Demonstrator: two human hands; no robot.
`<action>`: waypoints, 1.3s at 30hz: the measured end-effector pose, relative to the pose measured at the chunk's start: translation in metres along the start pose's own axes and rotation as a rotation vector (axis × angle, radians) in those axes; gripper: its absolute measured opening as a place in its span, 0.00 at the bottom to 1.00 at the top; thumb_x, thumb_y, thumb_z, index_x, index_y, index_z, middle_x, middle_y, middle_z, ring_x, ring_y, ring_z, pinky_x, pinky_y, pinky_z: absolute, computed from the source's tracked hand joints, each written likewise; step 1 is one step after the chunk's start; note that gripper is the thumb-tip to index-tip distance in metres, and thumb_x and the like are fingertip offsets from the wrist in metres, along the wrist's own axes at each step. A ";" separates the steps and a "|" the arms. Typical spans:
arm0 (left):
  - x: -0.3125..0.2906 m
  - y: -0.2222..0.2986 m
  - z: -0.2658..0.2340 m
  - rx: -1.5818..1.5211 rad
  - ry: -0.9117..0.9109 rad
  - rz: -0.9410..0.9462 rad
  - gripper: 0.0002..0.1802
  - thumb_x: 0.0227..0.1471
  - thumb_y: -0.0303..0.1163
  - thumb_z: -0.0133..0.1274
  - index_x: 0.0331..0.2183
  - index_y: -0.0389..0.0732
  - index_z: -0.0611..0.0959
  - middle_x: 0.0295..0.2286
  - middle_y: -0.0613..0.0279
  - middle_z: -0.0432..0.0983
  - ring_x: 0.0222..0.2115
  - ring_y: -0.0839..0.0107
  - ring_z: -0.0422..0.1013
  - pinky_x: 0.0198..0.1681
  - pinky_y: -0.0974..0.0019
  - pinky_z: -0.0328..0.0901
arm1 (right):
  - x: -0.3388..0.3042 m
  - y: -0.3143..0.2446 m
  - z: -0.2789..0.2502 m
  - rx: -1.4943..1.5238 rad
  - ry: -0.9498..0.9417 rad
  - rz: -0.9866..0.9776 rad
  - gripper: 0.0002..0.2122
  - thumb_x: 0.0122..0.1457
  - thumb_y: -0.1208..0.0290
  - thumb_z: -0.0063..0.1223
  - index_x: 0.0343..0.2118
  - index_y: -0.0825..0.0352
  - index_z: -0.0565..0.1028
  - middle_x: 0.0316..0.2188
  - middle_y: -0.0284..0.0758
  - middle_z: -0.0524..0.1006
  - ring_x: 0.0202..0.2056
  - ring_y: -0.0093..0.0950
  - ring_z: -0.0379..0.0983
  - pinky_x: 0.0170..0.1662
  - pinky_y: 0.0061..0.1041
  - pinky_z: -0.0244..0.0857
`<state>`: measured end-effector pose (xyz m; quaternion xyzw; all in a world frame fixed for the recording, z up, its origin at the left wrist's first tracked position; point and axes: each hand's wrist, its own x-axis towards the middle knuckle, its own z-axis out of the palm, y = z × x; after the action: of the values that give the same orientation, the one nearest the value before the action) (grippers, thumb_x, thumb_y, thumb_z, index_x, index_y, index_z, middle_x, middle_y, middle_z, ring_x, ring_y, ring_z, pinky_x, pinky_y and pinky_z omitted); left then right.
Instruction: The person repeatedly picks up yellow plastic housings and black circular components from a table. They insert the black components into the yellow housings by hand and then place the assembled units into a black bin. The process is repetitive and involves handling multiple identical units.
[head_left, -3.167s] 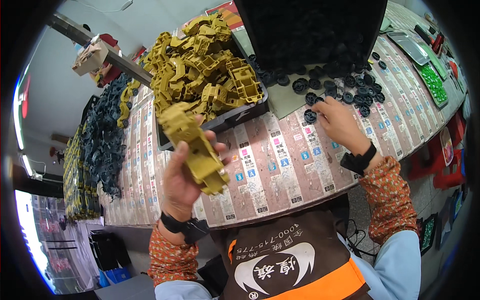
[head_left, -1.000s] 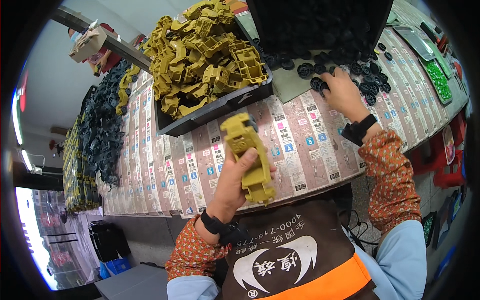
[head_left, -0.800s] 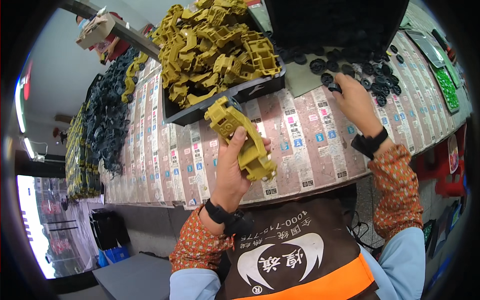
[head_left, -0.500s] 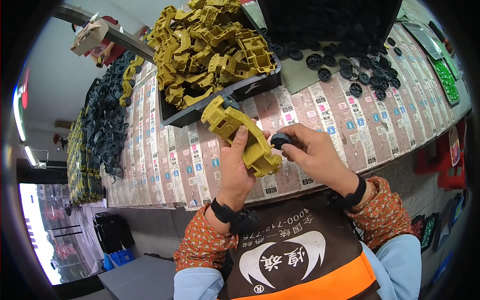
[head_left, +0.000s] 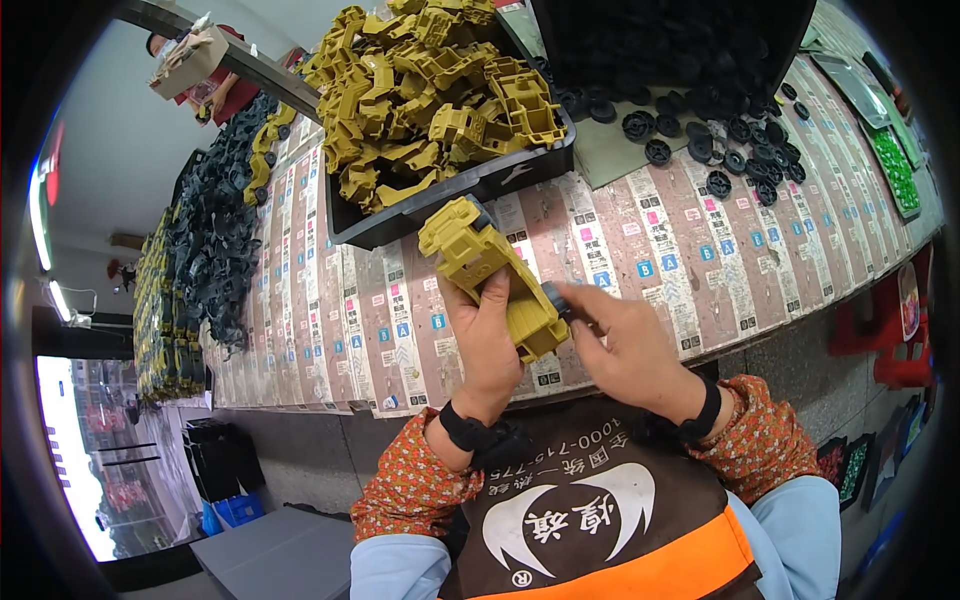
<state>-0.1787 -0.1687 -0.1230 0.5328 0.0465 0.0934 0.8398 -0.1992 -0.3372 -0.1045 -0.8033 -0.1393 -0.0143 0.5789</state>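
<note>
Tilted over the table edge is a mustard-yellow plastic toy truck body (head_left: pixel 478 262). My left hand (head_left: pixel 485 335) is closed around its lower part, thumb along the near side. One dark wheel (head_left: pixel 480 215) shows at the truck's upper end. A second dark wheel (head_left: pixel 556 298) sits against the lower right side of the body. The fingers of my right hand (head_left: pixel 630 345) press on that wheel, with the index finger behind it and the thumb close below. The fingertips of my left hand are hidden behind the truck.
A black crate (head_left: pixel 470 185) heaped with yellow truck bodies (head_left: pixel 400 110) stands behind my hands. Loose black wheels (head_left: pixel 740 160) spill from a dark bin (head_left: pixel 665 50) at the back right. Dark plastic parts (head_left: pixel 210 220) are piled at the left. A person (head_left: pixel 215 90) is at far left.
My right hand has brought the wheel from beside the truck up against its side. The truck has shifted slightly right and down in my left hand.
</note>
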 end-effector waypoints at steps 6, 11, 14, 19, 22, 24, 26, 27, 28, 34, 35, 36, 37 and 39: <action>-0.004 0.001 0.007 -0.001 -0.082 -0.064 0.25 0.66 0.28 0.54 0.60 0.48 0.66 0.50 0.66 0.71 0.48 0.76 0.70 0.51 0.67 0.69 | -0.011 0.001 0.004 -0.080 -0.033 -0.046 0.20 0.48 0.81 0.50 0.48 0.74 0.75 0.22 0.50 0.79 0.23 0.49 0.78 0.29 0.43 0.72; -0.003 -0.007 0.000 -0.035 -0.049 -0.157 0.18 0.65 0.31 0.55 0.54 0.46 0.72 0.44 0.65 0.76 0.39 0.70 0.78 0.39 0.65 0.78 | -0.020 0.004 0.007 -0.055 -0.041 -0.057 0.20 0.46 0.79 0.50 0.45 0.75 0.75 0.19 0.49 0.77 0.22 0.50 0.77 0.28 0.44 0.72; -0.004 -0.004 0.001 -0.031 -0.084 -0.200 0.19 0.65 0.32 0.56 0.55 0.46 0.71 0.43 0.64 0.76 0.39 0.67 0.79 0.37 0.63 0.79 | -0.020 0.005 0.007 -0.044 -0.033 -0.037 0.19 0.45 0.79 0.51 0.44 0.75 0.76 0.20 0.49 0.77 0.23 0.50 0.77 0.29 0.44 0.73; -0.007 0.003 0.007 -0.049 -0.096 -0.276 0.20 0.64 0.30 0.55 0.55 0.46 0.70 0.41 0.64 0.75 0.39 0.65 0.80 0.38 0.61 0.80 | -0.014 0.015 0.007 -0.033 -0.079 0.014 0.15 0.46 0.77 0.51 0.40 0.72 0.78 0.21 0.48 0.78 0.23 0.50 0.77 0.30 0.45 0.73; -0.004 -0.004 -0.001 -0.011 -0.118 -0.373 0.24 0.63 0.25 0.53 0.58 0.47 0.68 0.43 0.65 0.75 0.38 0.71 0.78 0.40 0.65 0.77 | 0.000 0.011 -0.014 -0.173 -0.123 -0.004 0.14 0.49 0.77 0.49 0.39 0.69 0.78 0.21 0.47 0.79 0.24 0.50 0.78 0.31 0.45 0.73; 0.002 0.004 -0.006 0.157 -0.274 -0.505 0.26 0.62 0.25 0.53 0.59 0.46 0.67 0.44 0.65 0.75 0.39 0.73 0.76 0.40 0.67 0.76 | 0.022 0.018 -0.033 -0.289 -0.073 -0.023 0.14 0.51 0.77 0.48 0.41 0.68 0.78 0.22 0.47 0.79 0.25 0.49 0.78 0.32 0.45 0.73; 0.010 0.011 -0.010 0.327 -0.466 -0.593 0.30 0.61 0.28 0.54 0.62 0.45 0.65 0.47 0.62 0.73 0.41 0.71 0.76 0.41 0.66 0.74 | 0.041 0.007 -0.047 -0.095 0.062 -0.085 0.18 0.55 0.72 0.56 0.50 0.68 0.76 0.34 0.44 0.82 0.31 0.41 0.80 0.35 0.37 0.74; 0.012 0.016 -0.008 0.346 -0.541 -0.624 0.30 0.61 0.29 0.55 0.62 0.45 0.65 0.48 0.61 0.73 0.42 0.72 0.75 0.44 0.67 0.73 | 0.045 0.006 -0.050 -0.025 -0.021 -0.101 0.19 0.56 0.71 0.58 0.52 0.68 0.76 0.38 0.41 0.81 0.34 0.37 0.80 0.36 0.34 0.74; 0.013 0.025 -0.002 0.365 -0.617 -0.654 0.30 0.62 0.30 0.55 0.62 0.45 0.64 0.49 0.61 0.72 0.44 0.72 0.74 0.46 0.67 0.71 | 0.049 0.006 -0.054 0.046 -0.107 -0.112 0.21 0.57 0.71 0.60 0.54 0.68 0.75 0.41 0.38 0.81 0.36 0.33 0.79 0.37 0.31 0.74; 0.030 0.061 -0.027 -0.288 -0.589 -0.884 0.52 0.56 0.50 0.63 0.70 0.46 0.52 0.62 0.53 0.64 0.62 0.58 0.65 0.57 0.45 0.71 | 0.041 0.023 -0.084 0.519 -0.285 0.379 0.18 0.62 0.68 0.62 0.54 0.67 0.74 0.40 0.32 0.78 0.36 0.19 0.77 0.34 0.20 0.75; 0.030 0.057 -0.027 -0.286 -0.584 -0.818 0.52 0.56 0.51 0.63 0.70 0.47 0.53 0.62 0.54 0.64 0.62 0.57 0.64 0.57 0.45 0.71 | 0.041 0.025 -0.083 0.545 -0.235 0.415 0.18 0.63 0.67 0.62 0.53 0.68 0.74 0.39 0.32 0.78 0.36 0.19 0.77 0.32 0.20 0.76; 0.029 0.054 -0.027 -0.285 -0.577 -0.758 0.52 0.56 0.52 0.63 0.70 0.48 0.53 0.62 0.54 0.64 0.63 0.57 0.63 0.57 0.44 0.70 | 0.039 0.028 -0.081 0.572 -0.183 0.456 0.18 0.63 0.67 0.62 0.52 0.69 0.74 0.39 0.33 0.78 0.35 0.19 0.77 0.30 0.20 0.77; 0.028 0.051 -0.027 -0.284 -0.570 -0.699 0.52 0.56 0.53 0.63 0.70 0.48 0.53 0.62 0.55 0.64 0.63 0.57 0.62 0.56 0.44 0.70 | 0.036 0.030 -0.078 0.599 -0.131 0.497 0.18 0.63 0.66 0.62 0.51 0.69 0.74 0.39 0.33 0.79 0.35 0.19 0.77 0.29 0.20 0.77; 0.026 0.044 -0.021 -0.169 -0.528 -0.625 0.46 0.59 0.51 0.61 0.69 0.49 0.58 0.63 0.58 0.64 0.63 0.59 0.61 0.62 0.43 0.65 | 0.031 0.028 -0.068 0.630 -0.135 0.533 0.18 0.65 0.64 0.61 0.50 0.71 0.73 0.38 0.35 0.78 0.35 0.21 0.77 0.28 0.22 0.79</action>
<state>-0.1622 -0.1269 -0.0917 0.4278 -0.0188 -0.3022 0.8516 -0.1529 -0.4026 -0.1020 -0.5941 0.0381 0.2317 0.7694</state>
